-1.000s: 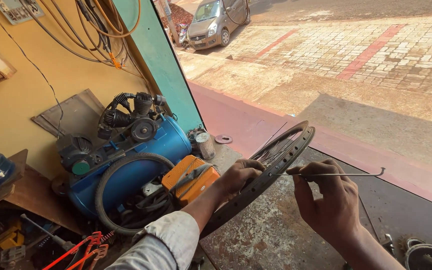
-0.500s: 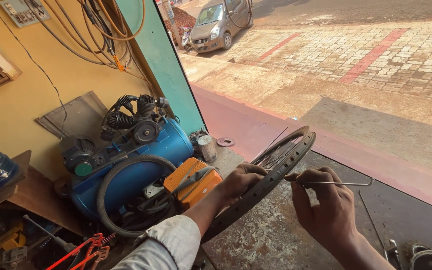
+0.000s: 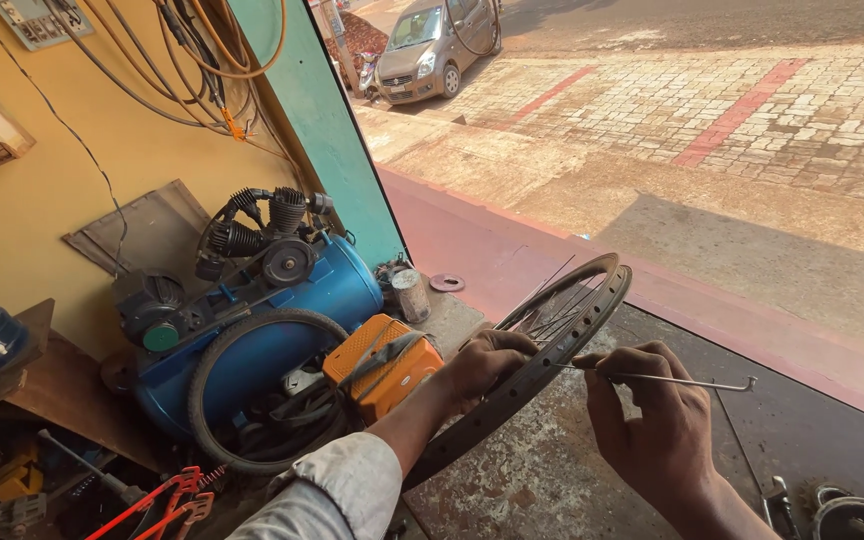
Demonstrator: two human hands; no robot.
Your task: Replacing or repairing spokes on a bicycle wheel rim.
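Note:
A black bicycle wheel rim (image 3: 552, 345) with thin spokes stands tilted on the stained concrete floor. My left hand (image 3: 487, 362) grips the rim's near edge from the left. My right hand (image 3: 652, 420) pinches a loose metal spoke (image 3: 692, 381) that points right, its bent end away from the rim. The spoke's inner end lies close to the rim by my left hand.
A blue air compressor (image 3: 252, 320) with a black motor stands at left, with a tyre (image 3: 222, 390) and an orange box (image 3: 382, 365) before it. Tools lie at bottom left. A metal bowl (image 3: 857, 515) sits at bottom right. A parked car (image 3: 432, 45) stands on the paved street.
My right hand has drawn the spoke lower and nearer to the rim. My left hand keeps its grip on the rim, which has barely shifted.

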